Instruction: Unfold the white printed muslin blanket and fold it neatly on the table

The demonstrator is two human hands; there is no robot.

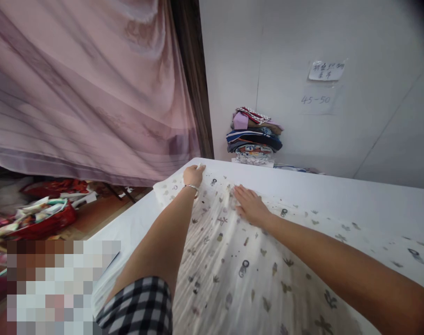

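Observation:
A thin white cloth (233, 251) with small printed plants and figures lies spread over the white table, wrinkled along its length. At the cloth's far edge, near the table corner, my left hand (194, 176) is closed on the fabric, thumb pointing away from me. My right hand (252, 204) rests flat on the cloth a little to the right, fingers stretched out. A bracelet (191, 187) circles my left wrist.
The white table (354, 193) runs along a pale wall. Folded cloths (255, 135) are stacked at its far edge. A pink curtain (103, 93) hangs at the left, above a red basin (44, 221) of fabric on the floor. Paper signs (326, 70) are on the wall.

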